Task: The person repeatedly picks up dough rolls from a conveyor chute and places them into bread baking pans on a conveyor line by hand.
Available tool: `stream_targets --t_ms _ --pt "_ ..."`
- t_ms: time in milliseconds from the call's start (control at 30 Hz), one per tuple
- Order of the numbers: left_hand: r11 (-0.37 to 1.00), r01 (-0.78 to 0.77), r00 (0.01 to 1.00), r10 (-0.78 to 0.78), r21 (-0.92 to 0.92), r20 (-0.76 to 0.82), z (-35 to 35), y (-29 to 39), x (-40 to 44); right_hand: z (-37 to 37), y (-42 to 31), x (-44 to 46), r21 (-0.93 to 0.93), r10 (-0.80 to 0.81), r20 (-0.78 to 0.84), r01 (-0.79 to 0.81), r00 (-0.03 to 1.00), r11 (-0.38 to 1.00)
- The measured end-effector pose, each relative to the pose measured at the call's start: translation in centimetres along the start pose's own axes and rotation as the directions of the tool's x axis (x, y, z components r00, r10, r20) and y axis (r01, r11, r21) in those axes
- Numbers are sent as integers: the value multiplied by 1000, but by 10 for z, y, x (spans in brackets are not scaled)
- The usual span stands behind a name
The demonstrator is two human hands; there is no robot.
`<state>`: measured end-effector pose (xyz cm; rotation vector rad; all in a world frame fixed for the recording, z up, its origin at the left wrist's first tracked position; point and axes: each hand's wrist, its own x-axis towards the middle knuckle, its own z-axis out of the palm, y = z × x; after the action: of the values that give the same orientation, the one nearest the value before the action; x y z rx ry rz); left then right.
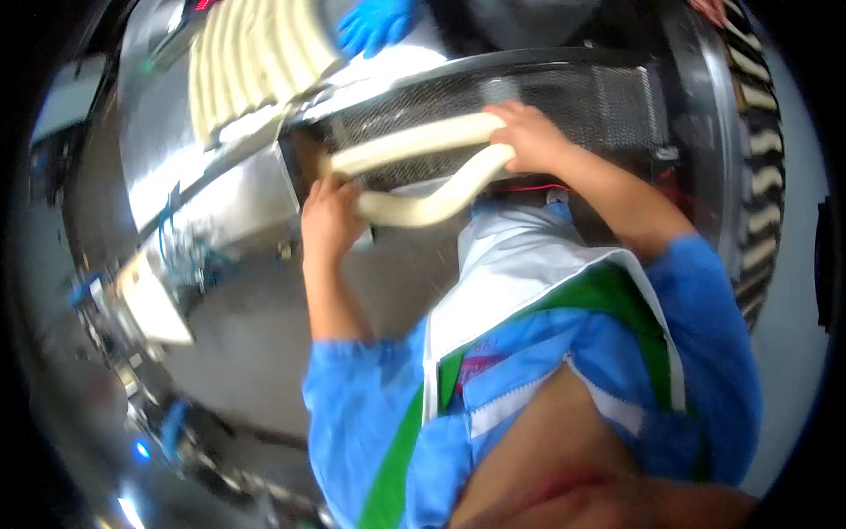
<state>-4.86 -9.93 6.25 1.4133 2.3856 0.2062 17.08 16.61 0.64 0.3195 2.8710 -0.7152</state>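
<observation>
Two long, pale ropes of dough stretch between my hands, above a dark mesh surface. The upper dough rope (414, 144) runs nearly straight, while the lower dough rope (432, 207) sags and curves toward me. My left hand (332, 216) is closed around their left ends, with the fingers partly hidden. At their right ends, my right hand (531, 138) is closed too, its thumb and fingers over the tips of both ropes.
Several dough ropes (256, 66) lie side by side on a metal table (159, 132) at upper left. Beside them is a blue-gloved hand (376, 26). A rack or conveyor (753, 176) with dough pieces runs along the right. Machinery with tubing (181, 247) stands at left.
</observation>
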Motion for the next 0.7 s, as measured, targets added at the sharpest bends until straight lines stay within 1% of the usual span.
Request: stream_targets --t_ms 33,67,100,133,167,200,233,267,300,333,367,400,433,467,500,533,567,600,633,667,700 --pt "996 -42 998 45 78 -37 3 -5 1 -3 0 -2 3 36 3 -36 999 999" --pt "981 -123 987 137 149 -83 7 -9 15 12 17 -3 74 10 -51 -6 999 997" --pt "974 -168 986 165 154 30 9 -24 23 14 18 -1 163 113 -58 -102 992 981" --pt "991 -126 992 124 45 35 14 -23 23 27 24 3 347 276 3 -260 961 901" --pt "978 -185 979 175 95 106 28 -40 30 26 31 -5 199 173 -53 -159 983 967" --pt "959 -250 958 225 135 177 41 -56 35 23 29 -12 63 101 -69 -97 993 993" --pt "958 -255 947 221 127 231 39 -63 44 22 34 -12 15 86 -85 -85 993 996" --pt "961 -199 937 129 192 325 38 -61 50 25 34 -13 -8 116 -61 -116 991 993" --pt "926 -281 918 183 252 351 50 -78 62 26 35 -13 0 142 -61 -143 988 990" --pt "984 -48 927 -19 169 374 45 -59 72 26 38 -13 -16 161 -66 -162 985 987" --pt "982 -59 916 -18 180 401 45 -58 81 22 38 -16 -48 198 -29 -199 980 979" --pt "979 -71 904 -17 190 428 46 -58 91 27 37 -15 -89 215 -82 -222 973 971" --pt "967 -141 924 51 214 379 48 -36 94 18 37 -37 -100 255 -122 -268 959 958" --pt "956 -172 933 81 237 352 48 -35 92 14 30 -46 -68 241 -75 -246 968 967" --pt "944 -202 940 111 262 324 47 -33 89 18 24 -58 -42 252 -125 -259 960 965" --pt "937 -201 949 112 287 296 48 -22 87 24 22 -69 -34 266 -106 -271 958 962" --pt "958 -100 960 22 270 279 42 2 84 27 20 -83 -28 237 -92 -241 967 970" --pt "969 8 961 -76 248 265 40 23 77 24 9 -112 2 269 -154 -272 951 962" --pt "923 -41 971 -53 382 232 47 31 73 27 1 -133 -1 266 -161 -270 950 963" --pt "887 -229 968 164 401 191 21 49 36 -8 -35 -176 94 259 -83 -251 962 964" --pt "898 -175 975 101 405 196 19 65 31 -1 -43 -186 89 228 -150 -217 962 972"
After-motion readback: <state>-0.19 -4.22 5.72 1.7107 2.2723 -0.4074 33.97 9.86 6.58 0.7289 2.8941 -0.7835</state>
